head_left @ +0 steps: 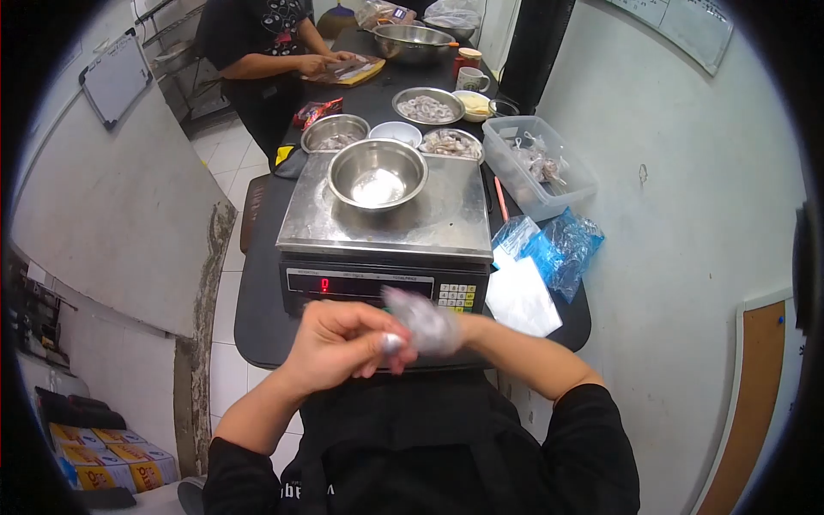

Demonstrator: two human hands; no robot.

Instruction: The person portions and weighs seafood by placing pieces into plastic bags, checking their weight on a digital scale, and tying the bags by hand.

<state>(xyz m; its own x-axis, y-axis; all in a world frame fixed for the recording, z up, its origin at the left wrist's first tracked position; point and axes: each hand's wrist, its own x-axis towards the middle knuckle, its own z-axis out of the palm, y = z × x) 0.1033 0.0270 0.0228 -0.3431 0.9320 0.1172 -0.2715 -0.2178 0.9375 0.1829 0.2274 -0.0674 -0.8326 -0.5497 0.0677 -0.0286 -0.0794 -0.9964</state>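
My left hand [348,340] is closed in a pinch at the front of the scale, with something small and shiny at its fingertips. Beside it, my right hand is mostly hidden behind a blurred clear plastic bag [424,323] with greyish contents. Both hands are close together over the display side of the digital scale [296,230]. An empty steel bowl [378,174] rests on the scale's metal plate, and the display shows a red 0.
Behind the scale stand bowls of greyish pieces [427,106], a mug [471,80] and a clear bin [536,163] of knotted bags. Blue plastic [566,249] and white sheets [521,298] lie right. Across the table, a person's hands [326,63] work at a board.
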